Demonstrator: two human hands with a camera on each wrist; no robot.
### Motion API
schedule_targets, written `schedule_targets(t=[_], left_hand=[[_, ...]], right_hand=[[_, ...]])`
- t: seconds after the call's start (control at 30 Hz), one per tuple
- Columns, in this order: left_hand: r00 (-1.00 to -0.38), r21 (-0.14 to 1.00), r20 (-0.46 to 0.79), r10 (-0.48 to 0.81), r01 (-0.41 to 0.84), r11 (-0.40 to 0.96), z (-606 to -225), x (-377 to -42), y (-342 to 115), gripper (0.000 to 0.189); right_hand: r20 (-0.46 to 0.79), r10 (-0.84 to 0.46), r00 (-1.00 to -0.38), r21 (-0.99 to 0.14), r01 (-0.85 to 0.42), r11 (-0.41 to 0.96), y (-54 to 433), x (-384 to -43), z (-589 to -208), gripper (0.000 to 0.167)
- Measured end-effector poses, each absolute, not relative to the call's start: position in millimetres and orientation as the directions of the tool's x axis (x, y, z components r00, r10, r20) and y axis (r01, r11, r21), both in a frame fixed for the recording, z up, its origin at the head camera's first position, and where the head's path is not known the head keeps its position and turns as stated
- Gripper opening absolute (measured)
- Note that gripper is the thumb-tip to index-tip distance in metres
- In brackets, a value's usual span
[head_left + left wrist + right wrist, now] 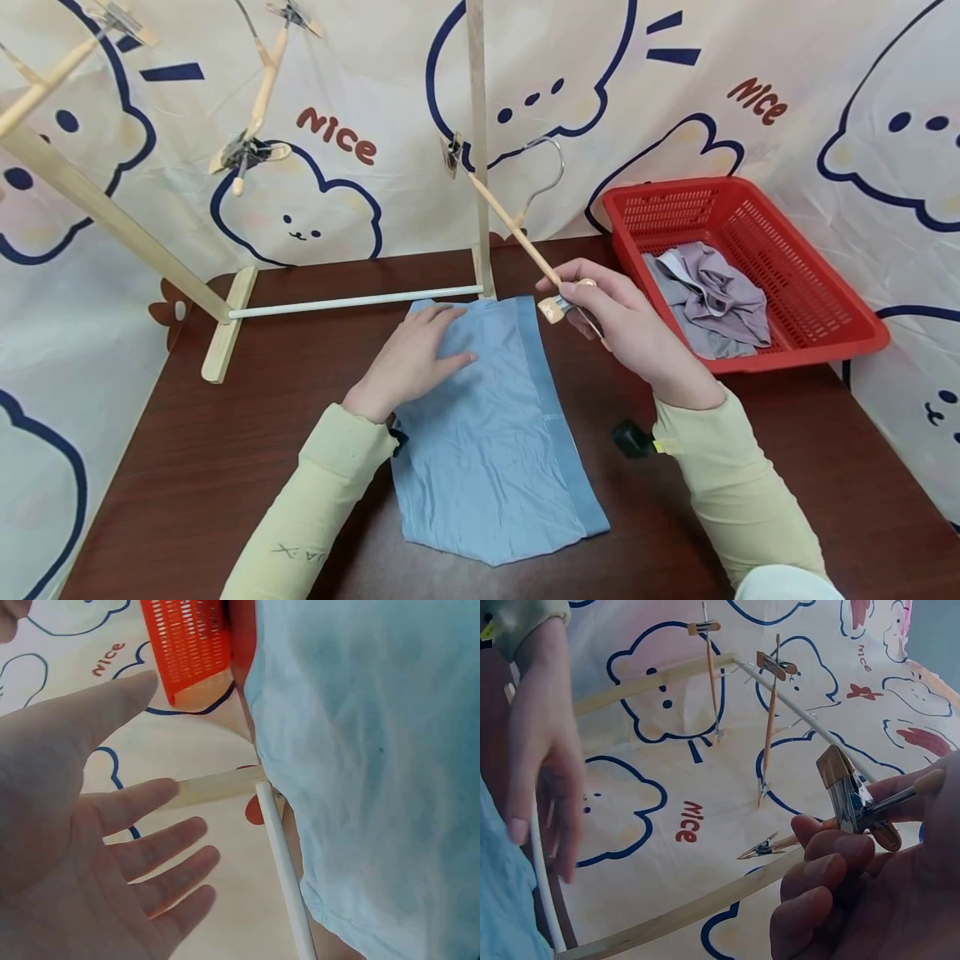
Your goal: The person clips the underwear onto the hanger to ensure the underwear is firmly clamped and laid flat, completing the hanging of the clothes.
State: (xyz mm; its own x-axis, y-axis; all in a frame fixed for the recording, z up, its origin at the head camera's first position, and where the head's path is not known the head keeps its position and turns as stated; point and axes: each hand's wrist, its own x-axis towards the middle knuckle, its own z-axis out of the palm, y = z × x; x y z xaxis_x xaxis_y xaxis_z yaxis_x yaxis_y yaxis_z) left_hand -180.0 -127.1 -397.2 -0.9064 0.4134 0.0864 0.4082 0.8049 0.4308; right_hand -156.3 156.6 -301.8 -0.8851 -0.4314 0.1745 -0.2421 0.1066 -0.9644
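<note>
A light-blue cloth garment (487,433) with a darker band along its right side lies flat on the dark wood table. Over its upper left part is my left hand (408,358), fingers spread and loosely bent; in the left wrist view that hand (90,832) holds nothing and appears apart from the cloth (375,772). To the right of the garment, my right hand (626,312) grips a wooden clip hanger (517,233) near one end, its hook to the upper right. The right wrist view has the fingers (821,862) curled beside the near clip (840,780).
A red basket (817,292) holding crumpled grey and mauve clothes (720,292) stands at the right. Behind the garment is a wooden rack with a white lower bar (360,300). More clip hangers (262,92) hang at the upper left. A patterned curtain (405,200) backs the table.
</note>
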Motion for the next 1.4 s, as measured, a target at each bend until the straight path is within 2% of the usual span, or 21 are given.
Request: schedule_targets(t=[0.2,0.33,0.53,0.73,1.0,1.1,1.27,1.4], left_hand=[[-0.900,0.494,0.196,0.390,0.434,0.753,-393,-181,-122,0.060],[-0.889,0.501,0.198,0.413,0.454,0.736,-395,-179,-119,0.055],[-0.886,0.473,0.092,0.455,0.441,0.763,-405,-176,-117,0.059],[-0.884,0.436,-0.030,0.467,0.408,0.802,-413,-172,-122,0.067],[-0.884,0.434,-0.110,0.454,0.368,0.822,-418,-169,-132,0.076],[-0.881,0.440,-0.135,0.454,0.358,0.824,-420,-170,-136,0.081],[-0.881,0.444,-0.151,0.448,0.345,0.827,-422,-171,-142,0.086],[-0.886,0.453,-0.162,0.435,0.325,0.830,-423,-172,-145,0.086]], right_hand=[[0.158,-0.468,-0.870,-0.969,-0.229,0.098,162,-153,-317,0.025],[0.122,-0.496,-0.860,-0.975,-0.198,0.103,165,-152,-327,0.022],[0.049,-0.547,-0.836,-0.977,-0.154,0.148,171,-148,-341,0.020],[-0.001,-0.632,-0.775,-0.980,-0.125,0.154,179,-144,-357,0.017],[-0.113,-0.703,-0.702,-0.977,-0.051,0.208,190,-142,-386,0.022],[-0.112,-0.700,-0.706,-0.971,-0.071,0.227,191,-141,-394,0.023],[-0.088,-0.659,-0.747,-0.948,-0.141,0.286,193,-139,-407,0.024],[-0.137,-0.648,-0.749,-0.936,-0.117,0.333,196,-137,-415,0.025]])
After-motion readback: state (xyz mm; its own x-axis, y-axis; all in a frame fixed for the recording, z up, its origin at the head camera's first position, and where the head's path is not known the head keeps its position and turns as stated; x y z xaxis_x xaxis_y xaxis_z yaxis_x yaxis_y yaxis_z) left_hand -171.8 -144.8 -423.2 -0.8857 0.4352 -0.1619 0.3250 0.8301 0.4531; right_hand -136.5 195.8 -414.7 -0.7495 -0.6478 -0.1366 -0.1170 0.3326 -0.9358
